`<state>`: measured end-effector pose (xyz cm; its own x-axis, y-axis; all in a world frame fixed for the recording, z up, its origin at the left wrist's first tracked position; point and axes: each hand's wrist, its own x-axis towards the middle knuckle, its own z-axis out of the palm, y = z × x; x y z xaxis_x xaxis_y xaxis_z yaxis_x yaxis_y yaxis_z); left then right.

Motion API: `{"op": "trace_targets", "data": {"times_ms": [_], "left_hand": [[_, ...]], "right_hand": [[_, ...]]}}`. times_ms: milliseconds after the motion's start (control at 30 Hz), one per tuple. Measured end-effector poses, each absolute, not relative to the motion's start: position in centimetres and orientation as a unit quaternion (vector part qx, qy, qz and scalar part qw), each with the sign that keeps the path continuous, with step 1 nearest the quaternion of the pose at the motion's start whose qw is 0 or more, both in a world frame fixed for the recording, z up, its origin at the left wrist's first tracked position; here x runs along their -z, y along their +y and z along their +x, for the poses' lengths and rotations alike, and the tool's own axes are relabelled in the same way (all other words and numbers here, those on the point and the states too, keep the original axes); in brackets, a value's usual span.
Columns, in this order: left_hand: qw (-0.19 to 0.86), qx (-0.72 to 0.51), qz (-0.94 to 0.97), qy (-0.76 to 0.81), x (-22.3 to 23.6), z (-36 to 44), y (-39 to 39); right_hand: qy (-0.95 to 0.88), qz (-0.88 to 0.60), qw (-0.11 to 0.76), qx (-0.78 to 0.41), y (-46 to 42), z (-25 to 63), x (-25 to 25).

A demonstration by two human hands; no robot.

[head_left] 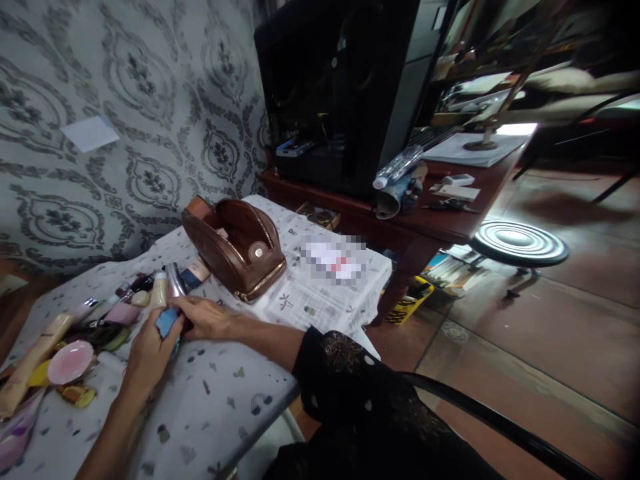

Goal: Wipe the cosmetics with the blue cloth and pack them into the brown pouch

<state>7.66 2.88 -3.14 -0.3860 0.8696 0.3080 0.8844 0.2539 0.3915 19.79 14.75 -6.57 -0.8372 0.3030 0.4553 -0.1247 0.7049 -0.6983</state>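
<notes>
My left hand (150,343) is closed around a bunched light-blue cloth (167,321), which shows between thumb and fingers. My right hand (207,319) meets it from the right, fingers curled in around something dark and small that I cannot make out. Just beyond my fingers are a cream-coloured tube (159,291) and a shiny silver tube (175,280); whether either is touched is hard to see. A brown leather cosmetic bag (255,270) stands unzipped behind my right hand.
Several cosmetics lie left of my hands, among them a pink round case (71,362) and a long beige box (37,363). A patterned cloth (225,393) covers the table. Behind stand a black television (330,100) and a plastic bottle (399,167); a round stool (520,241) is at right.
</notes>
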Motion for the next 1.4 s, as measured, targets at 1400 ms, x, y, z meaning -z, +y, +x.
{"op": "trace_targets", "data": {"times_ms": [1400], "left_hand": [[0.021, 0.391, -0.401, -0.828, 3.2, 9.1, 2.2]], "right_hand": [[-0.877, -0.023, 0.306, -0.368, 13.7, 20.2, 7.7]]}}
